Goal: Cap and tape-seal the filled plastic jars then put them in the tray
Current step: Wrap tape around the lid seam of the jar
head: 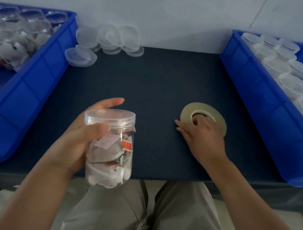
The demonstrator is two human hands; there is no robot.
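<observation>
My left hand [80, 135] grips a clear plastic jar [111, 155] filled with white tea bags, upright above the table's near edge. A clear lid [109, 117] sits on its mouth, with my thumb on the lid's rim. My right hand [201, 133] lies on a flat roll of clear tape [187, 112] on the dark mat, a finger curled into the roll's core. The blue tray [272, 109] on the right holds several capped jars [293, 85].
A blue tray [38, 75] on the left holds several uncapped filled jars [13, 42]. Loose clear lids [108, 38] are piled at the back of the dark mat [150, 80], against the wall. My knees are below the table's near edge.
</observation>
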